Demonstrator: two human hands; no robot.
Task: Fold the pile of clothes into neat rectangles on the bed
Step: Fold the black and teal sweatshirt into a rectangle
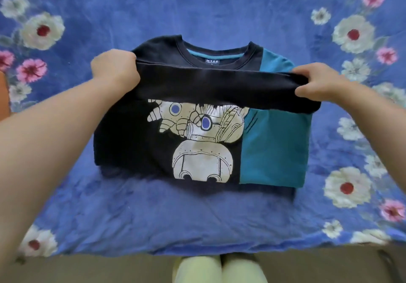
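Head view: I see my left hand [114, 68] with fingers curled tight around the left end of a folded black band of the sweatshirt [197, 133], which lies on the blue floral bedspread [197, 216]. My right hand [318, 82] pinches the band's right end between thumb and fingers, above the teal panel.
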